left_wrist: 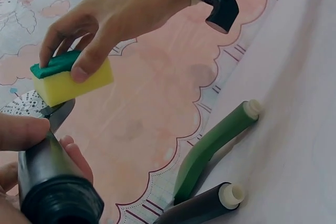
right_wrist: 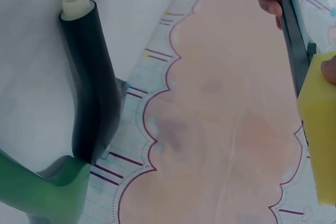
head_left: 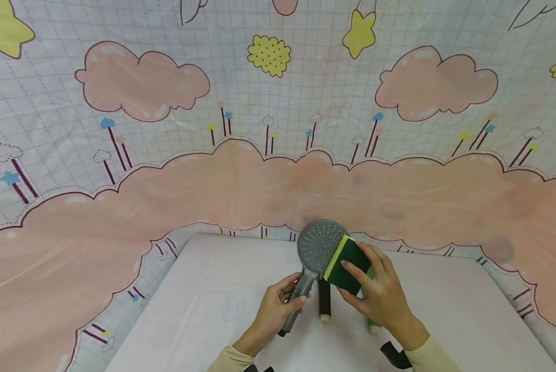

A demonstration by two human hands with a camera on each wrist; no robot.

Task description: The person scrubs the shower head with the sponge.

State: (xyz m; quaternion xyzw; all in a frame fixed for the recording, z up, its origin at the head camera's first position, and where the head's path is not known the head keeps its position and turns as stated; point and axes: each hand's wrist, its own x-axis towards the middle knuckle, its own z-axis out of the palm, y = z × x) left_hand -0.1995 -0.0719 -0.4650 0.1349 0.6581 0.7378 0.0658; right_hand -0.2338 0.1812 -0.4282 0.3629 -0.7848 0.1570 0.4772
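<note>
A grey shower head [head_left: 317, 245] stands tilted upward over the table, its round nozzle face toward the head camera. My left hand [head_left: 276, 306] grips it by the handle, thumb across the front. In my right hand [head_left: 385, 295] is a yellow and green sponge [head_left: 351, 254], pinched between thumb and fingers. The sponge's yellow side is against the right part of the nozzle face, with the green scouring side outward. Behind the hands lie a black handle [left_wrist: 202, 203] and a green handle [left_wrist: 212, 145], both with pale ends; their far ends are hidden in the head view.
Under the hands spreads a white tabletop [head_left: 222, 279]. A patterned cloth [head_left: 259, 191] with pink clouds and stars hangs behind and around it. A black device [head_left: 395, 355] is worn at the right wrist.
</note>
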